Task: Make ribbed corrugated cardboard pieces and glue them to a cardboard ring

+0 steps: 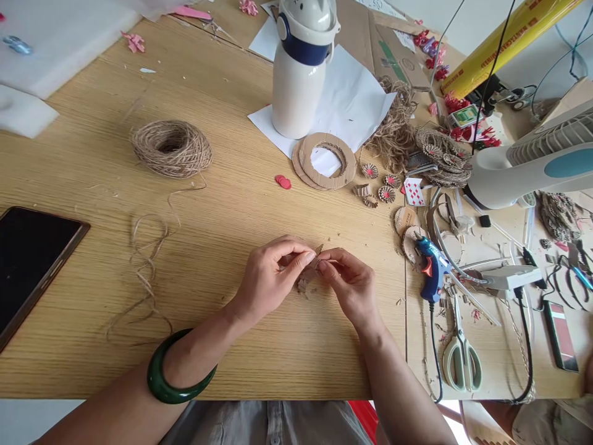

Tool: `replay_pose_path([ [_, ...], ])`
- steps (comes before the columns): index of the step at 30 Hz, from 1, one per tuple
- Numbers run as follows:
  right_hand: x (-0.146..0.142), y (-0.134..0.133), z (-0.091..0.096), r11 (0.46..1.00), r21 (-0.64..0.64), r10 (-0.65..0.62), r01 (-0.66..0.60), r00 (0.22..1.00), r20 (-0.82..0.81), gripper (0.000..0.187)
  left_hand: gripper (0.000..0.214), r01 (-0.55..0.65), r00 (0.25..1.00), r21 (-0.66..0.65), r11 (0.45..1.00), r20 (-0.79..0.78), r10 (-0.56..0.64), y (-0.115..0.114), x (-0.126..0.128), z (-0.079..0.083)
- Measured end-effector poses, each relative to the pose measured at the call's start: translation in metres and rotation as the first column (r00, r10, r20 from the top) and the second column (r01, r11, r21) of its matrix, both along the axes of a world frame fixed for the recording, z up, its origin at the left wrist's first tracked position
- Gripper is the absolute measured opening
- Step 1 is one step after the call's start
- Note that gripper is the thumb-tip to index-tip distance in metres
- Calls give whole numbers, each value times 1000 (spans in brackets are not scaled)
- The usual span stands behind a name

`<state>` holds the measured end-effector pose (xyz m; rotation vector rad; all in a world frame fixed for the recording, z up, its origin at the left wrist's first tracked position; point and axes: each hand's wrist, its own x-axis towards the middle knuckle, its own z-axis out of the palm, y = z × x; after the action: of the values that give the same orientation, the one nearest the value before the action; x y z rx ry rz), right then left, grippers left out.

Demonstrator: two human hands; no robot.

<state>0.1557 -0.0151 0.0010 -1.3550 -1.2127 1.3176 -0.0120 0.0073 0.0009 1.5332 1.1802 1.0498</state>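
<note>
My left hand and my right hand meet at the middle of the wooden table, both pinching one small piece of brown corrugated cardboard between thumbs and fingertips. The piece is partly hidden by my fingers; one pointed corner sticks up between the hands. A dark green bangle sits on my left wrist.
A ball of jute twine with a loose strand lies at the left, a dark tablet at the far left. A white bottle and cardboard rings stand behind. A blue glue gun, scissors and a fan crowd the right.
</note>
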Motion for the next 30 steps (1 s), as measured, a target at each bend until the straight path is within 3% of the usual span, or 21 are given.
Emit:
replay_pose_path([
  [11,-2,4,4,996,-87,-25,13,990,-135,10,20,-55,991,-203,978,105,78,-2,3,0],
  [17,-2,1,1,1000,-27,-15,15,999,-32,16,15,-89,995,-79,993,28,91,-2,4,2],
  [23,0,2,-4,999,-13,-35,34,999,-17,13,15,-35,994,-92,995,102,44,-2,5,0],
  [30,0,1,1,998,62,-1,-10,984,177,13,9,-30,996,181,983,-74,44,-3,5,-4],
])
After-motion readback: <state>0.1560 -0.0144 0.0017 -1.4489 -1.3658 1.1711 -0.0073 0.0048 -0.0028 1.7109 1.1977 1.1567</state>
